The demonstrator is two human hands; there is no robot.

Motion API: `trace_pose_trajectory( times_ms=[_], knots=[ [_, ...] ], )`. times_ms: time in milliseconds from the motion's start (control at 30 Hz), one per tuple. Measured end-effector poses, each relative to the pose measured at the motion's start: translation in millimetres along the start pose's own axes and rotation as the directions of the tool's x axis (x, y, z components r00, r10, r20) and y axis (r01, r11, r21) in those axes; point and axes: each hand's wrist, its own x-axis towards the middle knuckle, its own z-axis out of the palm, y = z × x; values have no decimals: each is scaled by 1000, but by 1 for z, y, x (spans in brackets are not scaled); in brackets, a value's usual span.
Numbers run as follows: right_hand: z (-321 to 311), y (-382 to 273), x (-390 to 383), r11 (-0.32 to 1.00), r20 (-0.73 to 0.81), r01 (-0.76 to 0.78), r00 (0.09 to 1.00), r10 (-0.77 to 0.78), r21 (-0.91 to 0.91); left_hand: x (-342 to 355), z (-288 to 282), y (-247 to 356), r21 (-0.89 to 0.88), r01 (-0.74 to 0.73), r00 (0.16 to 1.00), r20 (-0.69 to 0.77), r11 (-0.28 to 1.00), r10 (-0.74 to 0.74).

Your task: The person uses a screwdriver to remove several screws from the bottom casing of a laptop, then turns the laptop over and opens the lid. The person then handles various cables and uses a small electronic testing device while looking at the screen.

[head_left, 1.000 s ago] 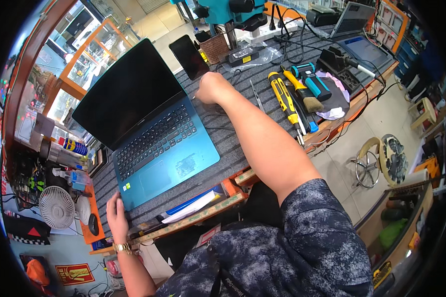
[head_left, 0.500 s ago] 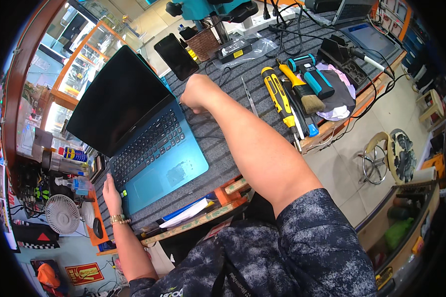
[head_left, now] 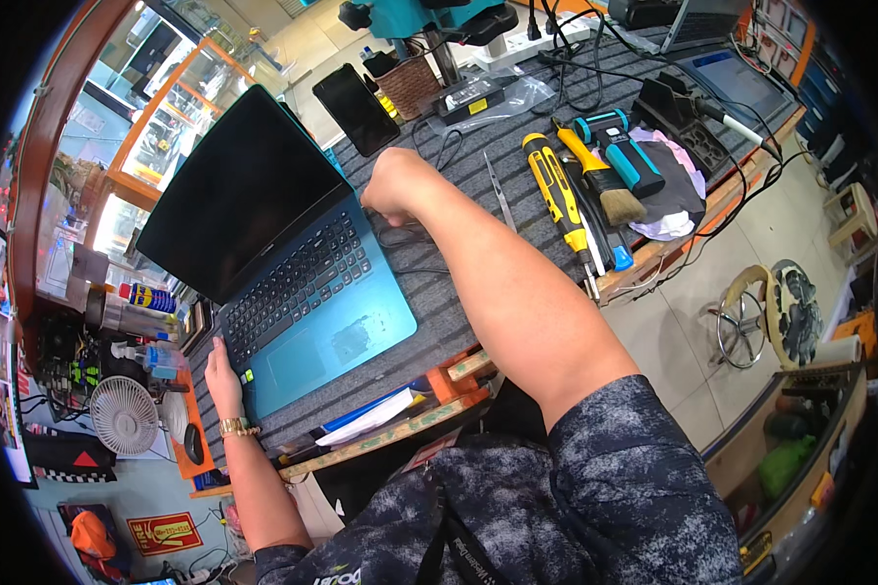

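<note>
An open teal laptop (head_left: pixel 337 356), screen dark, lies on the grey ribbed mat (head_left: pixel 429 322). My left hand (head_left: pixel 222 375) touches its left edge, fingers fairly straight. My right hand (head_left: pixel 393 187) is at the laptop's right side, fingers curled closed; what they grip is hidden. A black cord (head_left: pixel 419 269) runs from that area. Just beyond sits a black phone (head_left: pixel 356 109), tilted. To the right lie metal tweezers (head_left: pixel 499 190), a yellow-black screwdriver (head_left: pixel 556 195), a brush (head_left: pixel 619 203) and a teal-black tool (head_left: pixel 629 156).
An adapter (head_left: pixel 468 97), wicker basket (head_left: pixel 412 83), soldering-iron stand (head_left: pixel 678 117) and second laptop (head_left: pixel 712 83) crowd the back and right. A white fan (head_left: pixel 124 414) and spray can (head_left: pixel 151 297) are left. A stool (head_left: pixel 737 327) stands on the floor at right.
My left hand has moved forward along the laptop's left edge. The whole view has shifted slightly. My right hand stays at the laptop's right side.
</note>
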Motion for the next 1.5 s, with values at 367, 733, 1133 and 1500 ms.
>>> trace_pose_trajectory(
  times_ms=[367,733,1133,1500],
  knots=[
    [7,7,15,990,-27,0,1000,4,140,2,0,-2,17,-5,1000,3,1000,5],
    [6,8,22,996,9,68,998,-68,66,2,-4,-5,90,-28,1000,-11,996,29],
    [3,5,19,996,41,-5,999,2,84,4,1,0,-17,-5,1000,25,1000,5],
    [18,10,19,988,-178,100,981,-78,114,-1,3,6,108,-44,998,-32,993,48]
  ],
)
